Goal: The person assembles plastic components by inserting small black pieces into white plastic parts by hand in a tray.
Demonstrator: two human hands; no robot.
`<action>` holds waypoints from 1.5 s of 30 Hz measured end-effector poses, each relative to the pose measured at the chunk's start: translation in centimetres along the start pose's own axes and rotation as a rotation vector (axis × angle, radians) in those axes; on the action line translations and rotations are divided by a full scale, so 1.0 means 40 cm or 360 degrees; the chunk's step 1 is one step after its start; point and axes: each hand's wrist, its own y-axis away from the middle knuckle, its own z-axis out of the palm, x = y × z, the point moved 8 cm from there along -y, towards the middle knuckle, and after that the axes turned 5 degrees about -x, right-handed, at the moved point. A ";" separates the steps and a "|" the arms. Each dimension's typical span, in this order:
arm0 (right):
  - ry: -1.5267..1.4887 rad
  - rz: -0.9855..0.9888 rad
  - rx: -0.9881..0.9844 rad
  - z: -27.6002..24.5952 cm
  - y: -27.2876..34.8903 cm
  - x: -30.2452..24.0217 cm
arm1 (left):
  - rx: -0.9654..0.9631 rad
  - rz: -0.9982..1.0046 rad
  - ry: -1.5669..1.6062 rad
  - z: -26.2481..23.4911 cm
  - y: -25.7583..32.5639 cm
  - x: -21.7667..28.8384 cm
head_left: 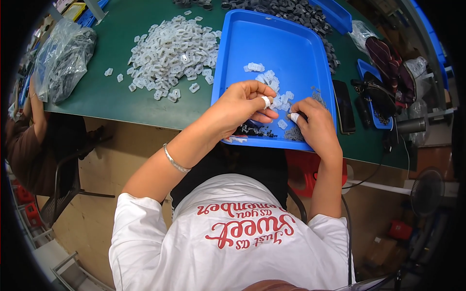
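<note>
— Item one, the hands?
— The left hand [241,106] is curling over the near end of the blue tray [286,43], fingers bent inward, a white cap on one fingertip, pinching what looks like a small translucent plastic piece [277,102]. The right hand [314,123] is resting just beside it, fingers pressed down among the same pieces; whether it is actually gripping one, I cannot tell.
— Item two, stock?
— A small cluster of the translucent pieces is lying inside the tray, touching both hands. A far larger heap of white pieces [172,53] is sitting on the green table [111,92], left of the tray. Black parts [291,10] are piling up beyond the tray's far edge.
— Packaging?
— A clear plastic bag [63,58] (crumpled, dark contents) is lying at the table's far left. A second blue tray [337,12] is showing at the top.
— Sundries?
— A dark phone [344,106] is lying flat, right of the tray.
</note>
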 end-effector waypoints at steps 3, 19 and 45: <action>-0.0133 0.0006 0.0004 0.000 0.002 0.005 | -0.0011 0.0021 0.0015 0.000 -0.001 0.000; 0.0129 -0.0124 -0.0040 0.015 0.008 0.005 | 0.0054 0.0079 -0.0106 -0.021 -0.008 -0.020; 0.0229 -0.0082 0.0278 -0.007 -0.032 -0.027 | 0.0022 0.0083 -0.0311 -0.014 -0.004 -0.020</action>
